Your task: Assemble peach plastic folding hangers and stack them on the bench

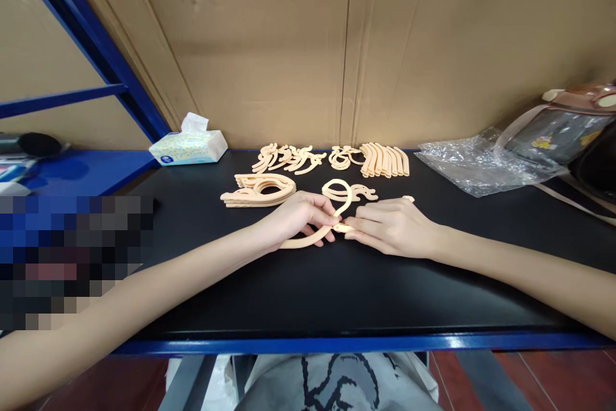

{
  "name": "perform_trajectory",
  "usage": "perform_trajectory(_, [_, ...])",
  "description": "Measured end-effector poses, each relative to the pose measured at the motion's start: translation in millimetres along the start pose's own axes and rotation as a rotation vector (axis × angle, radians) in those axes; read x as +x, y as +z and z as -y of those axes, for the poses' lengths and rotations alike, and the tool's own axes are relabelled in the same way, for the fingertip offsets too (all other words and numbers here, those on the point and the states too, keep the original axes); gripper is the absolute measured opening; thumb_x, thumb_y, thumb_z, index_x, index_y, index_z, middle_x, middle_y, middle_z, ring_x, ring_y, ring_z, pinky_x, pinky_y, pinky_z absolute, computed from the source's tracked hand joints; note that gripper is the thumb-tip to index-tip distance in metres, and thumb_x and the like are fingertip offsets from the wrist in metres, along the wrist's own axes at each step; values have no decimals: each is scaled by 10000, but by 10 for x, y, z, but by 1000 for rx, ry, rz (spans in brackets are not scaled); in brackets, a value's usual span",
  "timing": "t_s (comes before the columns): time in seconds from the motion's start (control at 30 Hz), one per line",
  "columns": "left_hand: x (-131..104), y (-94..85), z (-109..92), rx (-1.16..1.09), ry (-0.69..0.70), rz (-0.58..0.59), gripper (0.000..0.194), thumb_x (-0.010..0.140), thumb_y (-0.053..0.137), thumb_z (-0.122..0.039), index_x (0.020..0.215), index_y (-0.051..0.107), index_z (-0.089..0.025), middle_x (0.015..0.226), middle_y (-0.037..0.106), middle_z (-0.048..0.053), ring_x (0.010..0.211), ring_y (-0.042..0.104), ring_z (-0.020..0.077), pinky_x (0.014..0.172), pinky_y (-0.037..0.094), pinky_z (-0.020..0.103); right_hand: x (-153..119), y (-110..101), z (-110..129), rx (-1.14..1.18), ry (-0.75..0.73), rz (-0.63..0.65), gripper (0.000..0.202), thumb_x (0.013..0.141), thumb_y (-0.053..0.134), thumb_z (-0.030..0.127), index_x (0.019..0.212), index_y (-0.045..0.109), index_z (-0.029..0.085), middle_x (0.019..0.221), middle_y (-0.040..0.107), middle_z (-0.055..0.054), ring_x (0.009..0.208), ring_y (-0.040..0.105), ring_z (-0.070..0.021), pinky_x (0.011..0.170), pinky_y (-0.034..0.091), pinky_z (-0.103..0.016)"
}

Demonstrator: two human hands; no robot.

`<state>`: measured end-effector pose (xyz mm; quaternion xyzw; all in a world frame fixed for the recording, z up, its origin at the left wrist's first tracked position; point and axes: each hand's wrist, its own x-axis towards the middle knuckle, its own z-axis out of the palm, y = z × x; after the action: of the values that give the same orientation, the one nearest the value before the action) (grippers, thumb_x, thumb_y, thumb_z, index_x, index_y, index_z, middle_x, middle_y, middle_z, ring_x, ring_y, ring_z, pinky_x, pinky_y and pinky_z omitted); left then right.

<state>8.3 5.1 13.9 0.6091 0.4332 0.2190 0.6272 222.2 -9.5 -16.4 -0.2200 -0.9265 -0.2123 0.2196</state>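
Just above the middle of the black tabletop, both hands grip one cream plastic clothes hanger (pixel 303 242). My left hand (pixel 303 215) pinches it where the curved arm meets the round hook (pixel 347 196), which points up and away. From the other side, my right hand (pixel 397 228) is closed on a second arm by the joint, most of it hidden under the fingers. Behind the hands lies a loose curved hanger piece (pixel 364 192). Left of it, near my left wrist, rests a stack of cream hangers (pixel 260 193).
Along the cardboard wall (pixel 269 65) lie a heap of small curved pieces (pixel 289 159), several hooks (pixel 339 158) and a row of hanger arms (pixel 385 161). A tissue pack (pixel 190 147) stands back left. Clear plastic bag (pixel 486 164) and strapped bottle (pixel 553 132) are at right.
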Motion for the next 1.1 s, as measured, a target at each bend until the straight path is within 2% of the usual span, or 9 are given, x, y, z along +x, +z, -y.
perform_trajectory(0.43, [23,-2,17,-28,-23,-7,94,667,649,-191,684,601,-112,675,660,69,611,646,163,538,523,233,2,-12,-8,31,27,23,348,977,392,318,867,687,168,659,612,-4,569,532,-97,530,330,-240])
perform_trajectory(0.67, [6,0,20,-32,-6,11,61,685,614,-166,668,581,-117,684,672,53,570,623,121,559,507,214,35,-35,-19,51,46,2,362,978,397,323,857,700,166,644,600,3,563,531,-93,523,330,-238])
perform_trajectory(1.1, [53,-21,20,33,56,82,92,738,563,-185,678,515,-135,703,678,49,475,568,102,441,453,199,18,-18,-32,80,61,20,376,976,394,341,821,690,169,620,570,9,544,504,-79,464,236,-238])
